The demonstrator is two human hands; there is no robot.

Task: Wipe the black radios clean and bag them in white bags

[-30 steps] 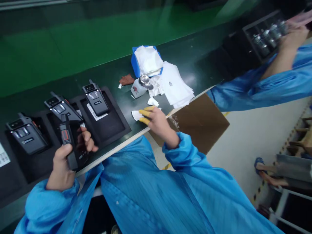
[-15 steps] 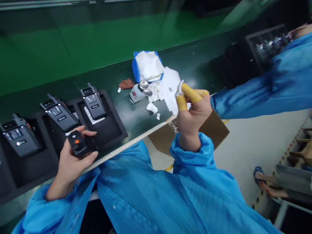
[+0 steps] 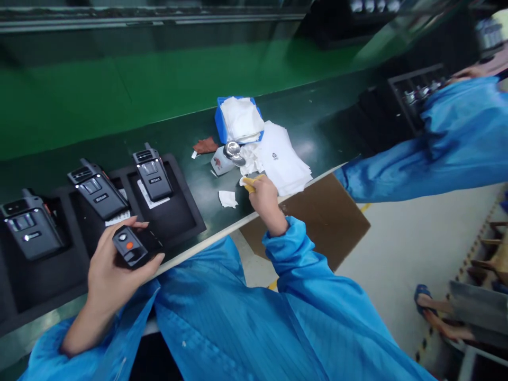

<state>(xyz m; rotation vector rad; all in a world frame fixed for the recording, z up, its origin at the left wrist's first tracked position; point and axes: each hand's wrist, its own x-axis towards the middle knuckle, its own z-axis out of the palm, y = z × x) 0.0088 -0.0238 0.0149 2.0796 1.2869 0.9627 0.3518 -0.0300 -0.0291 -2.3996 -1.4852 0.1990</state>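
Observation:
My left hand (image 3: 113, 262) is closed around a black handheld radio (image 3: 130, 247) with an orange button, held end-on over the front edge of the dark belt (image 3: 329, 114). My right hand (image 3: 264, 198), with yellow finger cots, rests on the belt by the stack of white wipes (image 3: 283, 159), its fingertips pinched on a small white scrap that I cannot make out clearly. A loose white wipe piece (image 3: 227, 198) lies just left of it. Three more black radios (image 3: 153, 173) (image 3: 97, 189) (image 3: 29, 226) sit in black foam trays (image 3: 180, 214) at the left.
A blue bin of white cloths (image 3: 238, 116), a white solvent bottle with a metal cap (image 3: 224, 159) and a brown rag (image 3: 205, 145) stand behind the wipes. A brown cardboard box (image 3: 317, 211) sits under the belt edge. A co-worker's blue sleeve (image 3: 428, 159) reaches in from the right.
My right hand came down from mid-air back to the belt beside the wipe stack. My left hand kept the radio, turned end-on since a second ago.

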